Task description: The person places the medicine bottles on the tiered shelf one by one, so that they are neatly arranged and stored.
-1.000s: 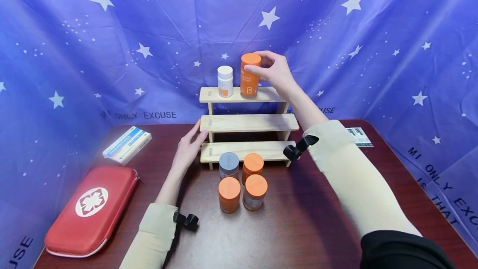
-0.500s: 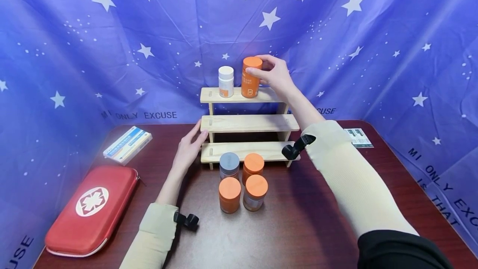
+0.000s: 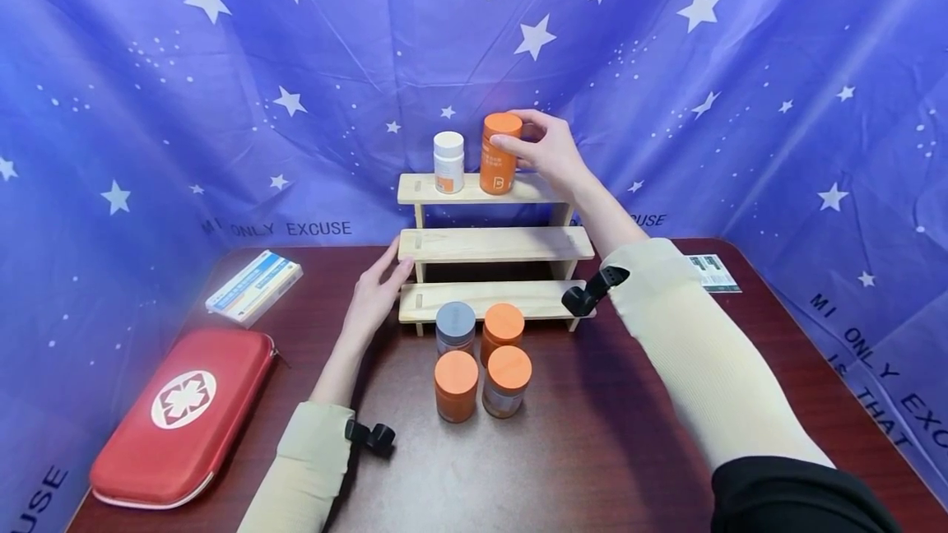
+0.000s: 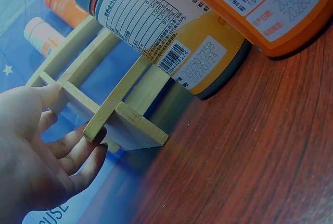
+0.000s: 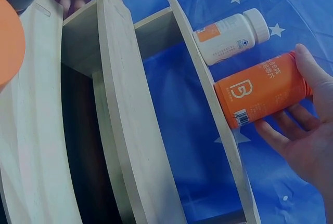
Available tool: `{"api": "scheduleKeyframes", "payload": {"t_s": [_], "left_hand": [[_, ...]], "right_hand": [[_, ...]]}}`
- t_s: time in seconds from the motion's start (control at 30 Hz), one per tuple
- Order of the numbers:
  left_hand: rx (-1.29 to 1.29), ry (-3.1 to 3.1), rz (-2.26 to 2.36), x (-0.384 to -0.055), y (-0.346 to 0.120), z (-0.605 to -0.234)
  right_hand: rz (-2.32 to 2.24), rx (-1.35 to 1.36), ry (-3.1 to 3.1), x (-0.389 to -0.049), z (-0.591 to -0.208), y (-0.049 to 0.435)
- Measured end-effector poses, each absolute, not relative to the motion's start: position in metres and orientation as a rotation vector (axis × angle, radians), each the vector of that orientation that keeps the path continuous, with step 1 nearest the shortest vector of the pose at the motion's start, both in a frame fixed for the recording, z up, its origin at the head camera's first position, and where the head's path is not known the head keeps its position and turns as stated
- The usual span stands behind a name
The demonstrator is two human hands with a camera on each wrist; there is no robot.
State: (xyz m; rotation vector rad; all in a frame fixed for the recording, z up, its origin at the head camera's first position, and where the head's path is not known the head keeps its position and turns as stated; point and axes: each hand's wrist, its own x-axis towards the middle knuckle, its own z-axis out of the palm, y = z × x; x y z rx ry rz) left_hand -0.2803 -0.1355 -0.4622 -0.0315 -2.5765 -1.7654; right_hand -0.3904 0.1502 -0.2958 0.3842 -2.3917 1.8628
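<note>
Seemingly, four jars (image 3: 455, 393) remain at six o'clock from the rack (image 3: 504, 245), which the left hand (image 3: 375, 293) grips, white bottle (image 3: 448, 164) shelved, right hand (image 3: 553, 150) gripping orange bottle (image 3: 496, 171) up top.

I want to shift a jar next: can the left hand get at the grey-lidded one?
Probably yes: the left hand is at the left end of the shelf, and the grey-lidded jar looks free on that side; orange-lidded jars crowd its front and right.
</note>
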Motion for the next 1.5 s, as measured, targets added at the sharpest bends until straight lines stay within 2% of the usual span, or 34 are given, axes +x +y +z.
{"api": "scheduleKeyframes", "payload": {"t_s": [0.47,0.77,1.23,1.5], "left_hand": [[-0.033,-2.56,-1.783,-0.282,-0.135,-0.464],[-0.038,-2.57,-1.75,-0.281,-0.136,-0.462],[-0.034,-2.55,-1.802,-0.28,-0.135,-0.462],[-0.036,-2.536,-1.825,-0.282,-0.135,-0.464]], "right_hand": [[1.744,0.385,-2.438,-0.384,-0.3,0.152],[1.888,0.327,-2.345,-0.375,-0.31,0.157],[2.116,0.324,-1.934,-0.319,-0.358,0.186],[2.135,0.367,-1.94,-0.283,-0.393,0.202]]}}
